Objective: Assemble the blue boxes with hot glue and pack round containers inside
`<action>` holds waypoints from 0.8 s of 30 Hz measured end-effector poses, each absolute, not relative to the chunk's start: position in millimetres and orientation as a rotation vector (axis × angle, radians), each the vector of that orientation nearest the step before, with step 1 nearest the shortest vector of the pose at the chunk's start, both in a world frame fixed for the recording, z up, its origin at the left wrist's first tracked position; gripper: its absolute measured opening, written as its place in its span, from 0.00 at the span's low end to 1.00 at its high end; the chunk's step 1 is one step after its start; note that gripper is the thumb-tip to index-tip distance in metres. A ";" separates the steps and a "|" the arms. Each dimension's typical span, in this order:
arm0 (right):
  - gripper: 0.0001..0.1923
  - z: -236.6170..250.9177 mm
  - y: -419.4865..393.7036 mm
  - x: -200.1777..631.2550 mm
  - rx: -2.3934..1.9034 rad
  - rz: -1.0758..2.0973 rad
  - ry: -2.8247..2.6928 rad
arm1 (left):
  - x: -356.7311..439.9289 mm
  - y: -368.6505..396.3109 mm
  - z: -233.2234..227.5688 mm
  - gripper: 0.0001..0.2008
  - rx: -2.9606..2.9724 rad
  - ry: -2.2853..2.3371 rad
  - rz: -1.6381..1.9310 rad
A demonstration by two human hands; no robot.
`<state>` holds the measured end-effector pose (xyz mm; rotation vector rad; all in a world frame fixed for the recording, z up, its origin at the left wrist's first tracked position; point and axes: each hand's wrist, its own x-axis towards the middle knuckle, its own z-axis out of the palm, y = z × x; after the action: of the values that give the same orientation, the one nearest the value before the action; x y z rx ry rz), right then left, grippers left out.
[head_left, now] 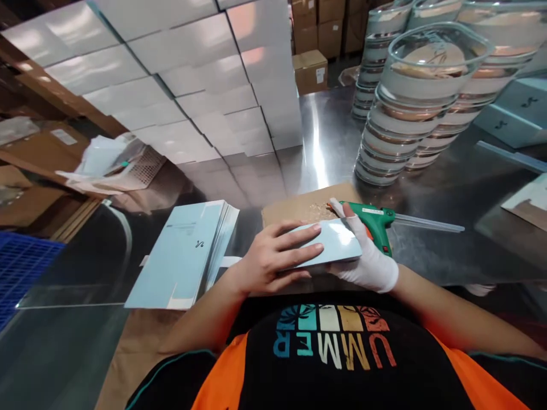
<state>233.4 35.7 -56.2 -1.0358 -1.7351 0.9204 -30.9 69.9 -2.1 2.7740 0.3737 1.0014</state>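
Left hand (pixel 280 253): fingers extended over the carton's left portion; grip cannot be determined. Gloved right hand (pixel 374 267): holds the right end. Light-blue carton (pixel 335 242): between both hands, long axis left-right, crosswise to the torso (pixel 333 387). Just beyond: green glue gun (pixel 374 219), nozzle leftward.

Box (pixel 335 242) smooth, glossy card; table (pixel 335 151) shiny metal; glue gun (pixel 372 219) plastic; glove (pixel 378 269) matt cloth; sheet (pixel 290 209) matt cardboard.
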 end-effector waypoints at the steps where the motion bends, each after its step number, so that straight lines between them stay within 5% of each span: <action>1: 0.60 -55.1 35.2 234.8 -0.993 0.896 -1.776 | -31.4 69.3 -2.6 0.24 2.793 0.371 1.005; 6: 0.42 -59.1 34.1 243.5 -0.851 0.798 -1.852 | -32.8 68.2 -11.7 0.26 2.804 0.367 1.075; 9: 0.34 -59.2 40.1 242.5 -0.888 0.766 -1.739 | -26.1 65.2 -37.9 0.35 2.448 0.608 1.321; 13: 0.48 -53.7 61.9 240.7 -1.150 0.808 -1.373 | -11.7 59.4 -75.9 0.54 1.584 0.965 1.299; 16: 0.58 -60.6 76.0 243.4 -1.072 0.975 -1.344 | -15.4 73.2 -72.9 0.49 1.246 1.094 1.090; 24: 0.35 -104.6 66.3 234.1 -1.133 0.760 -2.443 | -102.9 243.8 4.6 0.27 1.088 1.746 1.291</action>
<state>234.1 66.3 -104.6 -1.1331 -2.4427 0.7600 -102.9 243.8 4.6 1.0885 1.7463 1.2909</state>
